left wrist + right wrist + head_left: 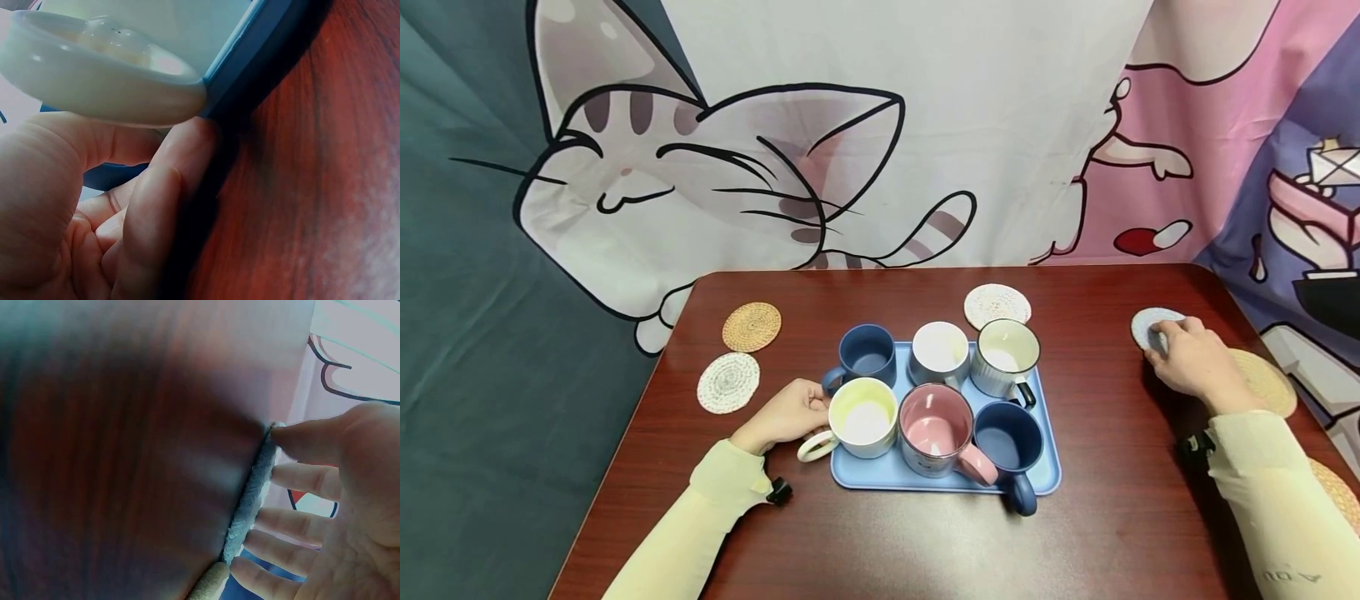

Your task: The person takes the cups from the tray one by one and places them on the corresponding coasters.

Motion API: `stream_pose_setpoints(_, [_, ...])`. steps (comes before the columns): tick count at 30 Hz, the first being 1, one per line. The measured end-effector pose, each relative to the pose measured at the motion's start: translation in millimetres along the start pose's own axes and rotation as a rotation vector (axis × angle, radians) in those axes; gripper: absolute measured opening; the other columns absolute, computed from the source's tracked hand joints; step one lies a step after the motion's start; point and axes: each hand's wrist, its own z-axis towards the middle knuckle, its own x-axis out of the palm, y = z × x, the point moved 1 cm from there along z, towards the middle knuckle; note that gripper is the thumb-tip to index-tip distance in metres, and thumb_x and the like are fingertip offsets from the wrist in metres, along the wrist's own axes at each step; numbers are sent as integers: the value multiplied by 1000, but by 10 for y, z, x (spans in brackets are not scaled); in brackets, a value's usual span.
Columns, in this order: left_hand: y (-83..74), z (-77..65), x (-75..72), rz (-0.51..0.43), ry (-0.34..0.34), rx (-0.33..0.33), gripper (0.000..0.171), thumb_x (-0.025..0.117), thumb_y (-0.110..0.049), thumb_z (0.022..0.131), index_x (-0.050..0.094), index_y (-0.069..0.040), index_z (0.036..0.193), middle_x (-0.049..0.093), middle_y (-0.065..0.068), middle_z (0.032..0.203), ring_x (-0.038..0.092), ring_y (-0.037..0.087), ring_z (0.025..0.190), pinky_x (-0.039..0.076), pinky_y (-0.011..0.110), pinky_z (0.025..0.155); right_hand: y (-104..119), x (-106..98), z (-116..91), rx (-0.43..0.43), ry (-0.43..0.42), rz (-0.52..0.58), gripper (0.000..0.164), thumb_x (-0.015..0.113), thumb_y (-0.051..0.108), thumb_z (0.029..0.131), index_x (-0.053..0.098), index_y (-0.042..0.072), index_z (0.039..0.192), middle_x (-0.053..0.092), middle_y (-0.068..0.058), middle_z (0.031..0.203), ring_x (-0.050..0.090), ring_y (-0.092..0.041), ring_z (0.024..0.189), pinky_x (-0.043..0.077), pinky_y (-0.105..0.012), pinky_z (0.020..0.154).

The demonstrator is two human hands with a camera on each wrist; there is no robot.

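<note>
A light blue tray (917, 482) carries several mugs. At its left edge my left hand (793, 410) grips the rim, fingers curled beside the handle of a cream mug with a yellow inside (865, 417). Close up in the left wrist view, the thumb and fingertips of this hand (144, 181) meet at the tray edge, just under that pale handle. Far to the right, my right hand (1198, 367) rests its fingertips on a light blue round coaster (1142, 327). Its extended fingers (300, 519) spread along the coaster's (250, 500) face in the right wrist view.
Also on the tray are a pink mug (936, 417), two blue mugs (1009, 437), a white mug (940, 350) and a cream mug with a black handle (1006, 358). Coasters lie left (728, 383), behind (996, 305) and right (1262, 382). A printed curtain (1000, 167) hangs behind the table.
</note>
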Motion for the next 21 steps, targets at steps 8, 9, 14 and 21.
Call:
stream_pose_setpoints(8, [2, 8, -11, -6, 9, -2, 22, 72, -19, 95, 68, -8, 76, 61, -6, 57, 55, 3, 53, 45, 18, 53, -23, -44, 56, -58, -4, -32, 44, 72, 16, 88, 57, -8, 122, 52, -45, 118, 58, -65, 95, 47, -72, 82])
stream_pose_setpoints(9, [0, 8, -13, -2, 7, -2, 23, 72, -20, 95, 67, -8, 75, 60, -6, 56, 54, 3, 52, 44, 17, 53, -13, -42, 65, -64, -5, -31, 44, 73, 16, 88, 58, -7, 122, 53, -45, 118, 58, -64, 96, 48, -72, 83])
stream_pose_setpoints(14, [7, 11, -12, -3, 10, -2, 21, 72, -19, 95, 68, -8, 77, 61, -5, 57, 55, 3, 53, 45, 18, 53, 79, -23, 141, -81, 14, -29, 43, 73, 15, 88, 59, -6, 123, 52, -44, 120, 57, -63, 101, 47, -72, 87])
stream_pose_setpoints(21, [3, 8, -9, -14, 12, -1, 19, 72, -20, 95, 71, -7, 81, 64, -5, 59, 56, 4, 53, 47, 18, 53, 310, 21, 286, -124, -1, -8, 41, 73, 14, 87, 60, -5, 121, 53, -42, 119, 59, -61, 98, 47, -71, 87])
